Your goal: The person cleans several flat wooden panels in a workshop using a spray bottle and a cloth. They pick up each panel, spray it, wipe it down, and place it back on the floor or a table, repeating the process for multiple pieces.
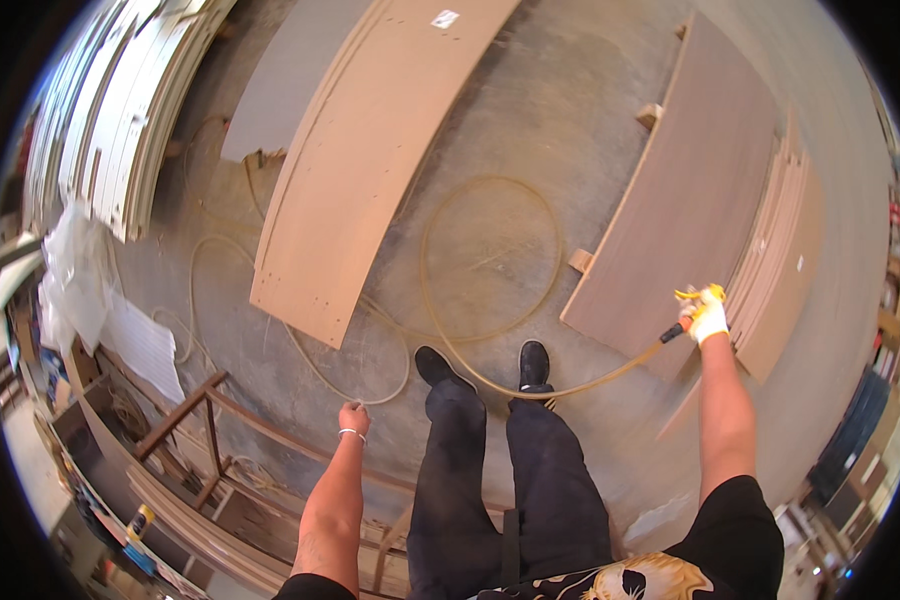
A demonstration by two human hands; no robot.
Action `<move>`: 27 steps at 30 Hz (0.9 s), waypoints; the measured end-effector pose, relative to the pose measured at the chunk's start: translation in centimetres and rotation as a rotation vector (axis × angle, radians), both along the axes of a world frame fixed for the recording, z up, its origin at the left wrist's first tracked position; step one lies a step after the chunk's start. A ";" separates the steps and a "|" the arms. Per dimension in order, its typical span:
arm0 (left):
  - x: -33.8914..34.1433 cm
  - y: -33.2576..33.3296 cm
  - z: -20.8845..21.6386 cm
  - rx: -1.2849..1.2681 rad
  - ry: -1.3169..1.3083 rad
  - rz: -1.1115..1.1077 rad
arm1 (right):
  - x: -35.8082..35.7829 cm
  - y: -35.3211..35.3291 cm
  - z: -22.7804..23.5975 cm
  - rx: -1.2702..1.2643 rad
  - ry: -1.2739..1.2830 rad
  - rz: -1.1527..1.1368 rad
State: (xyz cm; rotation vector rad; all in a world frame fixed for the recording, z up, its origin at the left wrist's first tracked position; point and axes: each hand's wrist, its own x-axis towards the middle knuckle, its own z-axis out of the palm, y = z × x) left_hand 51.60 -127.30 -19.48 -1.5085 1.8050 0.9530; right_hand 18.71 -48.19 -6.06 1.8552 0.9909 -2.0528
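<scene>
My right hand (708, 316), in a white and yellow work glove, is closed round a yellow air gun (686, 295). From below the glove, the gun's orange and black coupling (673, 331) joins a yellowish hose (610, 378). Beneath that hand lies a wide grey-brown panel (680, 200). My bare left hand (352, 418), with a white band at the wrist, hangs with its fingers curled; the inside of the fist is hidden. Just past its fingertips the hose loops, and whether they touch I cannot tell.
A long light-brown panel (370, 160) lies ahead, left of the coiled hose on the concrete floor (510, 130). Narrow boards (785, 250) lie beside the right panel. White boards (110, 110) are stacked far left, above plastic sheeting (75, 270). A brown metal frame (210, 390) stands near left.
</scene>
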 end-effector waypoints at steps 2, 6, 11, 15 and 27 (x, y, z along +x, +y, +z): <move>2.4 0.6 -2.1 0.005 0.105 -0.040 | -3.8 -7.7 -0.7 -0.157 0.069 0.225; 0.7 3.2 -3.4 -0.041 0.238 0.098 | -6.5 -27.7 -2.0 -0.291 0.090 0.603; -7.6 1.1 -4.3 -0.189 0.308 0.339 | -3.0 -44.8 1.1 -0.256 0.167 1.203; -12.7 -4.2 -6.8 -0.034 0.447 0.585 | -2.7 -47.7 1.8 0.637 0.421 2.032; -14.8 -3.6 -5.1 0.233 0.515 0.703 | -1.4 -40.5 4.1 1.092 0.291 1.645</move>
